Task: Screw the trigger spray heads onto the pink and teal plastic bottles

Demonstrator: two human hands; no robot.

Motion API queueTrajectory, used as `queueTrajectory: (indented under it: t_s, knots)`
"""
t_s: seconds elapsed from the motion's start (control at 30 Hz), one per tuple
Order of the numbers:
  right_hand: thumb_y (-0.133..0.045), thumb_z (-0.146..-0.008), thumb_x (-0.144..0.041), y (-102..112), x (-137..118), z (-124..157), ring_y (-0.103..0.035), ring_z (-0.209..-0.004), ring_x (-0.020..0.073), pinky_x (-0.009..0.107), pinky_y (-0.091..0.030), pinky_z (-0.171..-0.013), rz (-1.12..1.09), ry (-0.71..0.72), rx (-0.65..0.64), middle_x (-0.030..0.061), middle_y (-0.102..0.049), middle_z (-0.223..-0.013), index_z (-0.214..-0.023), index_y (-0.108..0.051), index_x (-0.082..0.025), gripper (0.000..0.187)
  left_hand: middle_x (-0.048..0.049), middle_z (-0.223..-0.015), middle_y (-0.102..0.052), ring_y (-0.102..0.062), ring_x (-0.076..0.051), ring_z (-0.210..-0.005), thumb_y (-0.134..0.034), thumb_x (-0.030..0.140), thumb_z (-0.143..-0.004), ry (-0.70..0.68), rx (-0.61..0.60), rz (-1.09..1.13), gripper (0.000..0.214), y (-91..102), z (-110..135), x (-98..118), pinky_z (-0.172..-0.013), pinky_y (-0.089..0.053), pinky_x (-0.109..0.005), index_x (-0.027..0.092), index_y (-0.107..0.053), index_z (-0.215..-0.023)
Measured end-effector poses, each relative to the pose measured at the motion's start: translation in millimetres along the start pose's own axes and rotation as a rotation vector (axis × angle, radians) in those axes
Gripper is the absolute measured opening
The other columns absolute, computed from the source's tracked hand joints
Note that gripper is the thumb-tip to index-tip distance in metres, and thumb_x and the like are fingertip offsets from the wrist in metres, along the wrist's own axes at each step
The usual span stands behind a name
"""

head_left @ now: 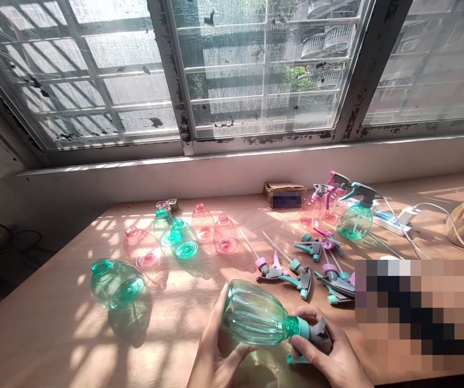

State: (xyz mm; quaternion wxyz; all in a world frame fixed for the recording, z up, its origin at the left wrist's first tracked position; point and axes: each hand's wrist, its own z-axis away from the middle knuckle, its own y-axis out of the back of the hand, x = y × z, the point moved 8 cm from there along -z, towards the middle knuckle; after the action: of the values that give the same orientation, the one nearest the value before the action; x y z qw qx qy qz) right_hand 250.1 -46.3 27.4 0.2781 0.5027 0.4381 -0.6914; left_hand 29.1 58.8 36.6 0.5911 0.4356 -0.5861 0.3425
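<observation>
My left hand [215, 350] cups the body of a green plastic spray bottle [254, 315] lying on its side above the wooden table [54, 323]. My right hand [329, 355] is closed round the grey and green trigger head [316, 331] at the bottle's neck. Both hands are near the table's front edge. Just beyond them lie several loose trigger heads with dip tubes [292, 269].
Several open green and pink bottles [175, 237] stand at the centre left, one green bottle [116, 283] nearer. Three assembled sprayers [339, 210] stand at the back right by a power strip [389, 221], cables and a cardboard box [284, 194]. A barred window is behind.
</observation>
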Motion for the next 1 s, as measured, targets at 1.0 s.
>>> queueTrajectory:
  t_s: [1.0]
  knots:
    - [-0.099,-0.073,-0.063,0,-2,0,-0.071,-0.066,0.0215,0.034,-0.063,-0.066,0.100,0.021,-0.016,-0.0013,-0.077,-0.074,-0.098,-0.085,-0.027,0.046,-0.0068,-0.180,-0.047,-0.033,-0.040,-0.170,-0.092,0.046,-0.084,0.081,-0.056,-0.012,0.097,-1.6,1,6,-0.142,-0.022,-0.052,0.032,-0.047,-0.169]
